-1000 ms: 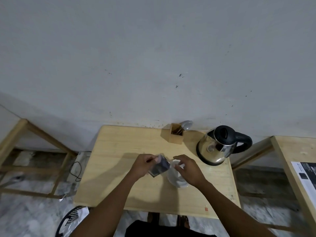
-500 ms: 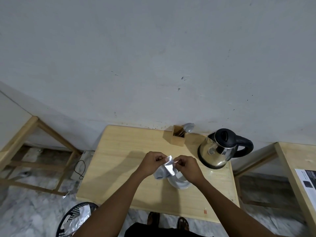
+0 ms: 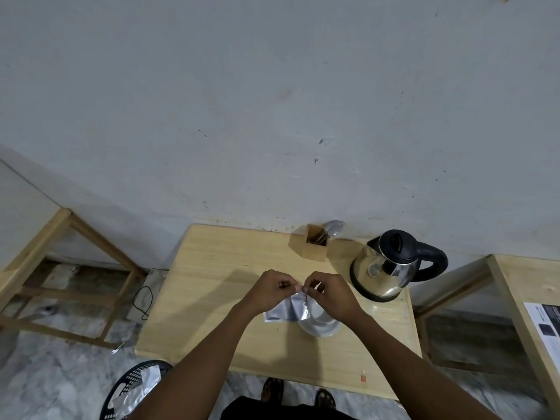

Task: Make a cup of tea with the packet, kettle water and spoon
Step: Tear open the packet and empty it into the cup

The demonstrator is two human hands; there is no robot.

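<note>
Foil catches the light on the small silvery packet (image 3: pixel 288 309), a flat, crinkled sachet with a pale printed label along its lower edge. Both hands pinch its top edge: the left hand (image 3: pixel 270 291) grips the corner between thumb and curled fingers, and the right hand (image 3: pixel 331 294) does the same just beside it, so the fingertips almost meet at the middle. The packet hangs below them, at 6 o'clock from the pinch point, slightly creased down its centre. Whether the top is already torn cannot be told.

Partly behind the packet and under the right hand stands a white cup (image 3: pixel 321 324), smooth, round and glossy, of ceramic or plastic. It sits on the wooden table (image 3: pixel 218 268), whose pale top shows a fine straight grain and rounded corners.

From the cup, the electric kettle (image 3: pixel 391 265) stands at 2 o'clock, near but apart. It has a polished, mirror-like steel body that bulges at the base, with a matte black lid and a thick black loop handle. At 12 o'clock from the hands, against the grey plaster wall (image 3: pixel 272 101), sits a square wooden holder (image 3: pixel 313 247) with a metal spoon (image 3: pixel 331 230) and a fork leaning out of it. At 7 o'clock on the marbled floor is a black perforated bin (image 3: pixel 127 389).
</note>
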